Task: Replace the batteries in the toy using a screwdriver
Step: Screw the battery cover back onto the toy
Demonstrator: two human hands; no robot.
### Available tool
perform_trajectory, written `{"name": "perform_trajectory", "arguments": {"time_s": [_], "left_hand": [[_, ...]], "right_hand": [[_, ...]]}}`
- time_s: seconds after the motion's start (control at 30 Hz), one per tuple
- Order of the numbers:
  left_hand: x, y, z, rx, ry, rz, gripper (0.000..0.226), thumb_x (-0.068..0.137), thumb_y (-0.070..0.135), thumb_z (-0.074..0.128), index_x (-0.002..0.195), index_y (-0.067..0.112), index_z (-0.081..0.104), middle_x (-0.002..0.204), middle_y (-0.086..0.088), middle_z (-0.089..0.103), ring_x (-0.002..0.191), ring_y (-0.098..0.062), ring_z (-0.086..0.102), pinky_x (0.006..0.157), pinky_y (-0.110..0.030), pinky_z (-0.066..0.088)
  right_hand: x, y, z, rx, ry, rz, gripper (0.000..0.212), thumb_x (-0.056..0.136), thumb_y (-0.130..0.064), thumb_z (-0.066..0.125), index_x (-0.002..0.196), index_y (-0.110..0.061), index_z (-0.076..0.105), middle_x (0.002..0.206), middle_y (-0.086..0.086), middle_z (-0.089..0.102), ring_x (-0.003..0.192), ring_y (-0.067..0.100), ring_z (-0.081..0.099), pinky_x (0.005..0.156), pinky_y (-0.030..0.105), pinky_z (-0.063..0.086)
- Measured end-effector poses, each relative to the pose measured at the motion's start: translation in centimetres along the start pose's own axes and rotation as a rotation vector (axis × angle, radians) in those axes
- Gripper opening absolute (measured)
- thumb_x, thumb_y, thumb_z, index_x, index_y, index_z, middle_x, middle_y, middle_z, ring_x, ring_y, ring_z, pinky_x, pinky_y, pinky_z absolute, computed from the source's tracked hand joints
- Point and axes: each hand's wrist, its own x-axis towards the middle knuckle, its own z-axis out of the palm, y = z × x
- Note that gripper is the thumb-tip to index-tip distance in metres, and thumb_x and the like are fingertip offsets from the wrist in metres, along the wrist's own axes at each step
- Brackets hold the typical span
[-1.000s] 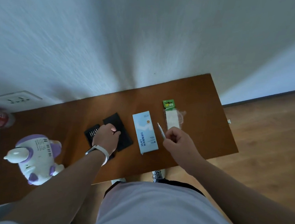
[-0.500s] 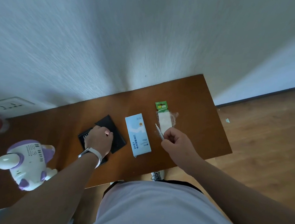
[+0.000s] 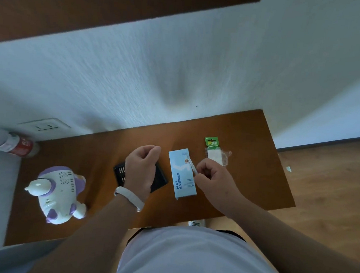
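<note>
Head view: the right hand pinches the slim screwdriver; the left hand is curled above the bit case, and I cannot tell whether it holds a bit. A tiny bit may slip and roll off the table; the toy lies well apart, at the left.

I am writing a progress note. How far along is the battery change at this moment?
Done: the bit case lies open. In hand: the right hand holds the screwdriver; the left hand hovers pinched over the case, perhaps with a bit, I cannot tell. Left: the toy and the battery pack lie apart from both hands.
</note>
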Motion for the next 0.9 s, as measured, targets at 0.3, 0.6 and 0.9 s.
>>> {"name": "perform_trajectory", "arguments": {"time_s": [0.3, 0.6, 0.9], "left_hand": [[-3.7, 6.0, -4.0, -0.491, -0.132, -0.034, 0.023, 0.094, 0.015, 0.06, 0.072, 0.011, 0.066, 0.071, -0.006, 0.057, 0.069, -0.016, 0.052, 0.069, -0.029, 0.046], [-4.5, 7.5, -9.4, -0.776, -0.239, -0.024, 0.017, 0.09, 0.019, 0.064, 0.082, 0.005, 0.067, 0.073, -0.007, 0.056, 0.068, -0.015, 0.052, 0.063, -0.027, 0.043], [-4.2, 7.3, -12.7, -0.82, -0.225, -0.017, 0.017, 0.086, 0.021, 0.063, 0.079, 0.006, 0.068, 0.073, -0.007, 0.06, 0.066, -0.015, 0.054, 0.063, -0.028, 0.041]], "right_hand": [[-1.5, -6.7, 3.3, -0.019, -0.054, -0.244, 0.03, 0.088, -0.014, 0.058, 0.069, -0.037, 0.054, 0.068, -0.005, 0.057, 0.059, 0.016, 0.052, 0.059, 0.03, 0.05], [-2.6, -11.2, 7.2, 0.061, -0.126, -0.385, 0.026, 0.086, -0.004, 0.06, 0.072, -0.025, 0.055, 0.061, -0.008, 0.05, 0.056, 0.01, 0.044, 0.054, 0.03, 0.039], [-2.7, -12.7, 9.9, 0.003, -0.165, -0.377, 0.012, 0.089, -0.01, 0.061, 0.08, -0.018, 0.057, 0.063, -0.01, 0.055, 0.058, 0.007, 0.049, 0.058, 0.026, 0.045]]}}
